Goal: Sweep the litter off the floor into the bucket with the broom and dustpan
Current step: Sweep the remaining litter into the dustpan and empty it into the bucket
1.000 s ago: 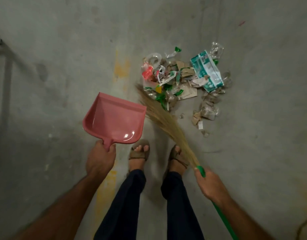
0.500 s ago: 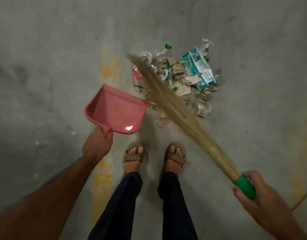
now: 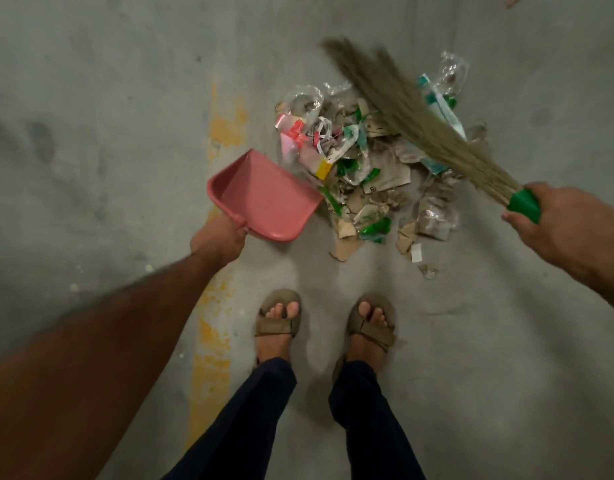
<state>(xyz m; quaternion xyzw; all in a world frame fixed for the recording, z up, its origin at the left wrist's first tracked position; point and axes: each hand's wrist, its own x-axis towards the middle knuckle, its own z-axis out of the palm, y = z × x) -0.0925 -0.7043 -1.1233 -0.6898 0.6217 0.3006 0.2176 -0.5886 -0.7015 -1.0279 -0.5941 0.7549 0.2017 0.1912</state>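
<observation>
We find the left hand (image 3: 218, 241) closed round the handle of the pink dustpan (image 3: 267, 199), whose open lip sits just beside the left edge of the litter pile (image 3: 364, 168) on the concrete floor (image 3: 125, 98). The right hand (image 3: 561, 226) grips the broom (image 3: 419, 123) at its green collar, the bristles lying across the far right of the pile. We judge the main risk to be scatter: a hard stroke could fling light plastic and card past the pan, and a lip held off the floor would let scraps slide beneath it. Loose pieces near the sandalled feet (image 3: 326, 323) may be missed. The bucket is not in view. The bristles are blurred, so we cannot tell whether they touch the floor.
</observation>
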